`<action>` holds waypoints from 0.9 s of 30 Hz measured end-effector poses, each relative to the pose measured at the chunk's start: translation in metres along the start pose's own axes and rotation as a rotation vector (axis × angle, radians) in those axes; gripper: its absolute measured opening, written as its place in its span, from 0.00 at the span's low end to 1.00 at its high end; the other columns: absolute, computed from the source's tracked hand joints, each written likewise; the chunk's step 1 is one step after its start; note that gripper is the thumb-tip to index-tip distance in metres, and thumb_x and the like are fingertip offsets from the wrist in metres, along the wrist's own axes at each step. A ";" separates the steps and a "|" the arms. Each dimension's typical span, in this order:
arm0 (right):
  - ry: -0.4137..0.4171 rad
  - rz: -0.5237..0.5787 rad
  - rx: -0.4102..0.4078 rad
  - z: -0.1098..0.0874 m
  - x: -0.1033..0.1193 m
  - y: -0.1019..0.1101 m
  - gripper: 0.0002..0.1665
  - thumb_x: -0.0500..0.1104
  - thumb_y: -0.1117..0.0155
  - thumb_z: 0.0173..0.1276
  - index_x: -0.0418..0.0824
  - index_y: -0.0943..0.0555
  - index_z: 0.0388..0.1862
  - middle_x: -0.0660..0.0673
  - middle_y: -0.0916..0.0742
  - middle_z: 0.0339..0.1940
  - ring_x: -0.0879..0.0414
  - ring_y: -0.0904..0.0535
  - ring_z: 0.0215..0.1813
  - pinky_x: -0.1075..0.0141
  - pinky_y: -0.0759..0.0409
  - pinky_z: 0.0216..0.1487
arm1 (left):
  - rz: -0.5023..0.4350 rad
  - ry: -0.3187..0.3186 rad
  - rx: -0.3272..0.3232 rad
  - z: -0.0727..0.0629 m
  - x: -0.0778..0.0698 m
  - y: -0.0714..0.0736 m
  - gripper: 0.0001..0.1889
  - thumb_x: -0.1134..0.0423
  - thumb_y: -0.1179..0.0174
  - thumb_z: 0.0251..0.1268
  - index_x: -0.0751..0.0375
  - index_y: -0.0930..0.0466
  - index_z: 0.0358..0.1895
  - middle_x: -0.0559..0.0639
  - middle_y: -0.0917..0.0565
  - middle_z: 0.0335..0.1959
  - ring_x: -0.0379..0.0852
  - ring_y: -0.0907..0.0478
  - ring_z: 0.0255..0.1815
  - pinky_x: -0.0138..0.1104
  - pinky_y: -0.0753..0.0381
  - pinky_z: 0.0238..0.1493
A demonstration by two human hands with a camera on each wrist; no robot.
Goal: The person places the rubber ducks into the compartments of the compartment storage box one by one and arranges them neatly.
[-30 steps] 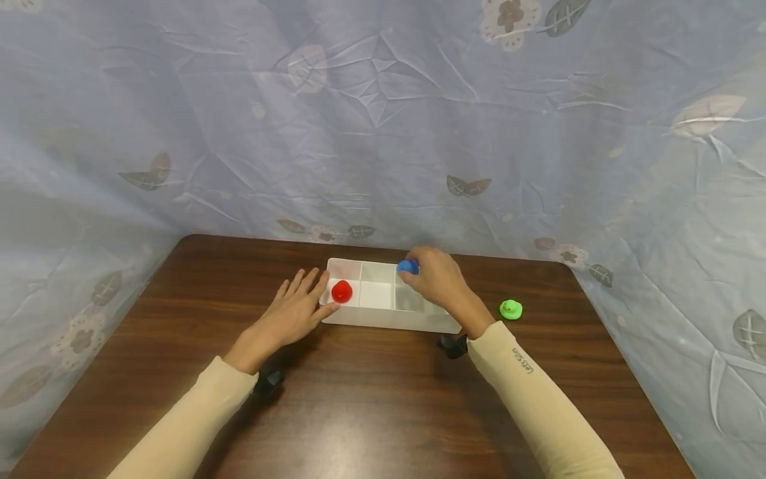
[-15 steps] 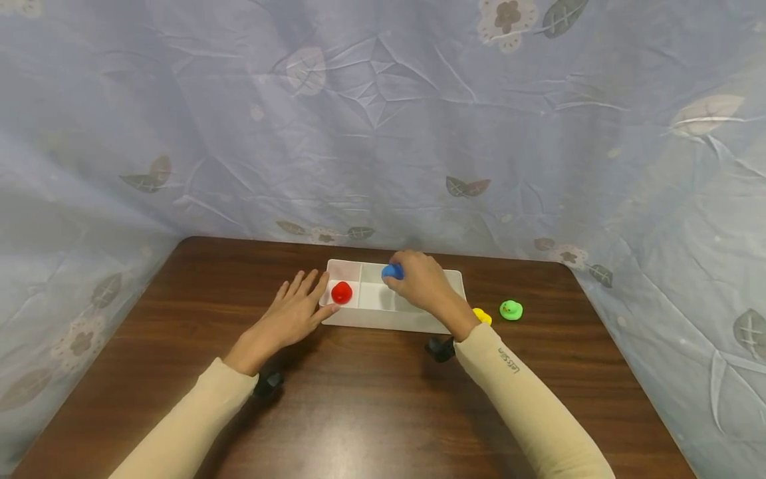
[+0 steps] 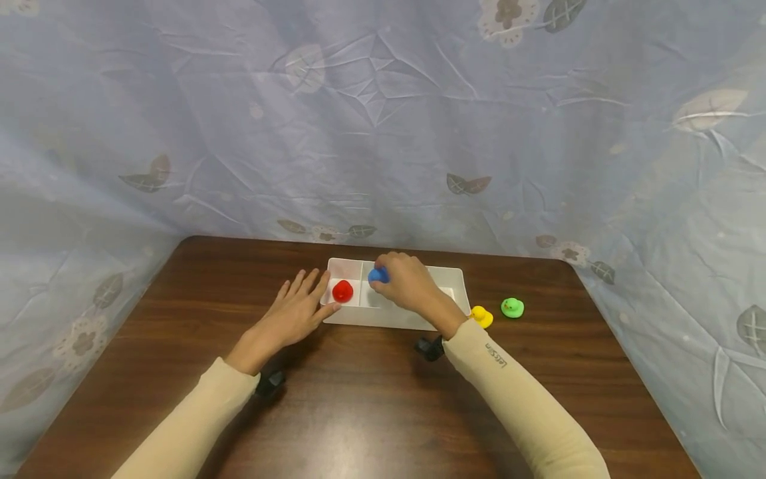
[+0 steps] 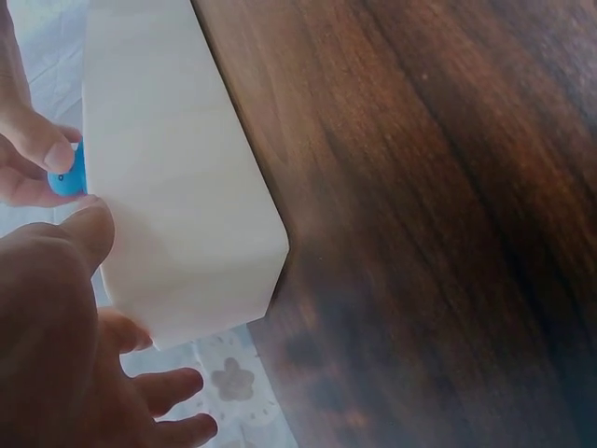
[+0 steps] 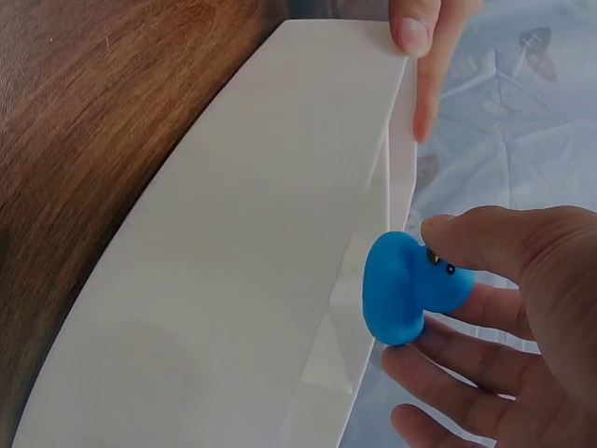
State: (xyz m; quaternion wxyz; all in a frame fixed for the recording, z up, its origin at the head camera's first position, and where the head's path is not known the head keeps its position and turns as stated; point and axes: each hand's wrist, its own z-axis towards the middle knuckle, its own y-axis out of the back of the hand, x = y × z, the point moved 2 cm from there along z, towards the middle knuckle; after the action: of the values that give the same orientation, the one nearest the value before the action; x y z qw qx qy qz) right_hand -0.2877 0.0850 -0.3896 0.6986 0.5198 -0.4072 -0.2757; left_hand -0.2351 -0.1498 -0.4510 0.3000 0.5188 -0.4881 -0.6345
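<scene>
My right hand point(image 3: 407, 283) pinches a blue rubber duck point(image 5: 396, 289) between thumb and fingers. In the head view the duck is over the middle compartment of a white divided box point(image 3: 383, 318). My left hand point(image 3: 293, 315) has its fingers spread and touches the box's left end, thumb at the front rim. A red rubber duck point(image 3: 342, 291) sits in the left compartment. The left wrist view shows the left thumb at the box's rim, with the blue duck just beyond it. My right hand hides part of the box's middle and right side.
A yellow rubber duck point(image 3: 481, 317) stands on the brown table point(image 3: 347, 399) by the box's right end. Farther right is a green rubber duck point(image 3: 512, 307). A patterned curtain point(image 3: 383, 133) hangs behind the table and along its sides.
My right hand has carried the blue duck leftward, from above the right part of the box to the middle compartment. The yellow duck has come out from behind the wrist. My left hand has stayed put.
</scene>
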 end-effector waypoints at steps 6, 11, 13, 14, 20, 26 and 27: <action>0.031 -0.007 0.009 0.003 0.004 -0.005 0.22 0.50 0.26 0.72 0.37 0.13 0.57 0.40 0.08 0.52 0.45 0.11 0.53 0.52 0.11 0.56 | 0.005 0.001 -0.004 -0.001 0.000 0.001 0.43 0.37 0.54 0.85 0.62 0.51 0.88 0.71 0.47 0.87 0.75 0.56 0.89 0.72 0.53 0.84; 0.043 0.009 0.023 0.005 0.005 -0.009 0.21 0.48 0.26 0.72 0.36 0.13 0.56 0.40 0.08 0.52 0.45 0.12 0.52 0.53 0.12 0.57 | 0.003 -0.005 -0.007 -0.001 -0.002 0.003 0.42 0.38 0.53 0.85 0.62 0.52 0.88 0.71 0.47 0.87 0.75 0.56 0.89 0.72 0.52 0.84; 0.046 0.012 0.029 0.006 0.006 -0.010 0.21 0.47 0.26 0.72 0.36 0.13 0.56 0.40 0.09 0.52 0.45 0.12 0.53 0.52 0.12 0.57 | 0.002 -0.006 -0.005 -0.001 -0.002 0.003 0.42 0.38 0.53 0.85 0.62 0.52 0.88 0.71 0.47 0.87 0.75 0.56 0.89 0.72 0.52 0.84; 0.046 0.012 0.033 0.006 0.006 -0.011 0.21 0.47 0.26 0.72 0.36 0.13 0.56 0.39 0.09 0.52 0.45 0.12 0.53 0.52 0.12 0.57 | 0.001 -0.007 -0.006 -0.001 -0.002 0.003 0.42 0.38 0.53 0.85 0.62 0.51 0.88 0.71 0.47 0.87 0.75 0.56 0.89 0.72 0.52 0.84; 0.044 0.025 0.047 0.006 0.006 -0.013 0.21 0.47 0.25 0.72 0.35 0.14 0.57 0.39 0.09 0.54 0.44 0.13 0.54 0.52 0.12 0.60 | -0.009 -0.003 0.005 -0.001 -0.001 0.002 0.43 0.37 0.53 0.85 0.61 0.53 0.88 0.71 0.48 0.88 0.75 0.57 0.89 0.72 0.53 0.84; 0.046 0.028 0.049 0.007 0.006 -0.015 0.21 0.46 0.25 0.72 0.35 0.14 0.57 0.39 0.09 0.54 0.44 0.13 0.55 0.52 0.12 0.61 | -0.010 -0.002 0.000 -0.001 -0.001 0.002 0.43 0.38 0.53 0.85 0.61 0.52 0.88 0.71 0.48 0.87 0.75 0.57 0.89 0.72 0.53 0.84; 0.048 0.028 0.049 0.007 0.006 -0.015 0.21 0.46 0.25 0.72 0.35 0.14 0.57 0.39 0.09 0.54 0.44 0.13 0.55 0.52 0.12 0.61 | -0.011 -0.001 0.000 -0.001 -0.001 0.002 0.43 0.37 0.53 0.85 0.61 0.52 0.88 0.71 0.48 0.88 0.75 0.57 0.89 0.72 0.52 0.84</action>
State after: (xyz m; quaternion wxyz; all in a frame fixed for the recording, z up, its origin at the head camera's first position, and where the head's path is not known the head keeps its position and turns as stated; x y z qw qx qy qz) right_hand -0.2903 0.0717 -0.4011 0.6990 0.5375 -0.4039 -0.2434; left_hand -0.2339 -0.1505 -0.4488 0.2964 0.5212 -0.4854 -0.6363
